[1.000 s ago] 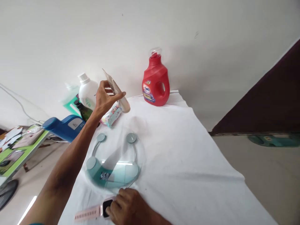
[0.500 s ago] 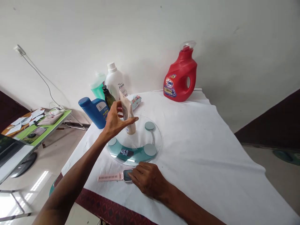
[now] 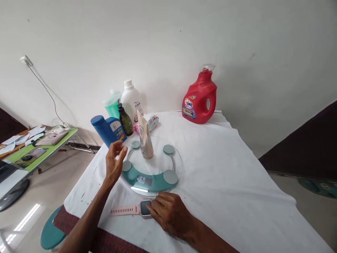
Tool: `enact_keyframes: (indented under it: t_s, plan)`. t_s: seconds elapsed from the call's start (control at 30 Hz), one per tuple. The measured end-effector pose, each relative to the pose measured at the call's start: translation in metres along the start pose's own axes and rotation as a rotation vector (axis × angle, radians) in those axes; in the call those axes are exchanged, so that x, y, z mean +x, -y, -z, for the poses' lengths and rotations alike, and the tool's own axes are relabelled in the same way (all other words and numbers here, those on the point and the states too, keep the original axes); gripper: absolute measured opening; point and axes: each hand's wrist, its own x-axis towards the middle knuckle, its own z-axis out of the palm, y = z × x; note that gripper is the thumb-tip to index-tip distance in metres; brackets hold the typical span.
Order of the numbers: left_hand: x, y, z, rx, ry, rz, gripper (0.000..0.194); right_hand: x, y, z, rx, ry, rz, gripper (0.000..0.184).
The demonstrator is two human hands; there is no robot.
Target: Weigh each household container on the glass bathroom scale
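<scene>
A tan squeeze tube (image 3: pixel 146 138) stands upright on its cap on a round glass bathroom scale (image 3: pixel 158 177), whose display reads about 460. My left hand (image 3: pixel 114 161) is off to the left of the tube, over the scale's left edge, with fingers apart and nothing in them. On the cloth in front of the scale lies a smartwatch (image 3: pixel 145 208) with a pink strap. Curled at its right end, my right hand (image 3: pixel 172 216) has a fingertip on the watch face and covers the rest of the strap.
Behind the scale are a blue bottle (image 3: pixel 109 130), a dark green pump bottle (image 3: pixel 125 121), a white bottle (image 3: pixel 130 100), a green liquid container (image 3: pixel 113 105) and a patterned packet (image 3: pixel 152 122). A red detergent jug (image 3: pixel 200 100) stands by the wall. A side desk (image 3: pixel 52 149) is at left.
My left hand has let go of the squeeze tube and moved left, leaving it standing on the scale. My right hand stays at the smartwatch. The view has shifted slightly.
</scene>
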Motion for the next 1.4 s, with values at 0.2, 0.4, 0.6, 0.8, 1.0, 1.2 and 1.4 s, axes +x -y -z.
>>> enact_keyframes:
  t_s: [0.2, 0.4, 0.6, 0.8, 1.0, 1.2, 1.4]
  plan:
    - [-0.016, 0.047, 0.009, -0.027, -0.090, 0.207, 0.041, 0.002, 0.000, 0.002, 0.010, 0.023, -0.011, 0.043]
    - [-0.014, 0.042, 0.005, -0.016, -0.089, 0.214, 0.036, 0.002, 0.000, 0.003, 0.016, 0.038, -0.012, 0.041]
    - [-0.012, 0.041, 0.013, 0.032, -0.169, 0.217, 0.035, 0.003, 0.001, 0.003, 0.024, 0.019, -0.017, 0.042]
    - [-0.006, -0.002, -0.020, 0.040, 0.018, -0.057, 0.082, 0.004, 0.001, 0.003, 0.033, 0.030, -0.010, 0.041]
    - [0.022, -0.048, -0.066, 0.069, 0.233, -0.105, 0.080, 0.002, 0.000, 0.002, 0.051, 0.013, -0.011, 0.042]
    - [0.047, -0.048, -0.064, 0.056, 0.263, -0.042, 0.059, 0.000, -0.001, 0.001, 0.045, 0.010, -0.005, 0.043]
    - [0.097, -0.045, -0.038, 0.139, 0.102, -0.168, 0.049, 0.000, 0.000, 0.002, 0.042, 0.014, -0.003, 0.044]
